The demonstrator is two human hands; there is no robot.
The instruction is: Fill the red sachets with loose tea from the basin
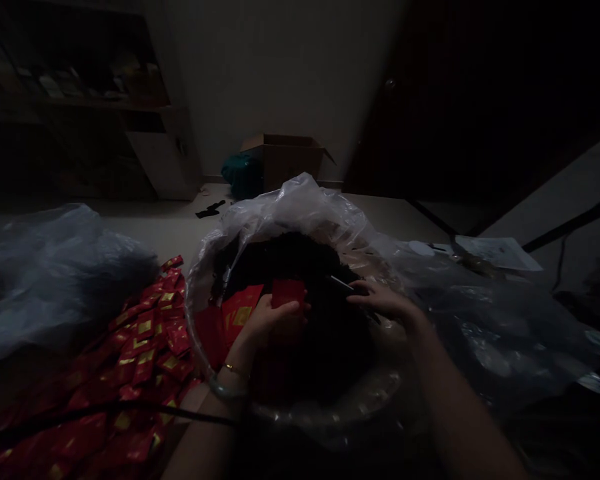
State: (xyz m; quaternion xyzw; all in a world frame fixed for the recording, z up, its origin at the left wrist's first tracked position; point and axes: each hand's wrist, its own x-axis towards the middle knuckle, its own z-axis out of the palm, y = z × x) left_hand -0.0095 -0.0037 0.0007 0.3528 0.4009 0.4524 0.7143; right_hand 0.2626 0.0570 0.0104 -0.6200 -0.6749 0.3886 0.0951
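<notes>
Grasping a red packet [287,293] in the left hand [267,320], with thumb across its face, above dark loose material [290,257] in a round container lined with clear plastic [300,200]. Pinching a slim, pale utensil [341,283] in the right hand [383,300], just to the right of the packet. Cannot tell in this dimness whether open or sealed at the packet's top.

Could tip or slip from the left hand under so light a hold, dropping the packet into the dark material below. Might also knock the packet's edge with the utensil, so near to it, and scatter loose bits. Likely to miss small spills or a poor grip in such weak light. Could bury or smear the larger red-and-gold packets [239,313] just left of the left hand, through leaning so close to the dark material. Might snag the loose, crumpled plastic beyond both hands on a passing wrist and pull it inward. Could catch the bangle [225,389] on the near rim, or drag on the dark cord [130,405] by the left forearm, jolting the left hand. Might sweep small red sachets [145,327], heaped left of the left hand, out of place with a wide elbow.
</notes>
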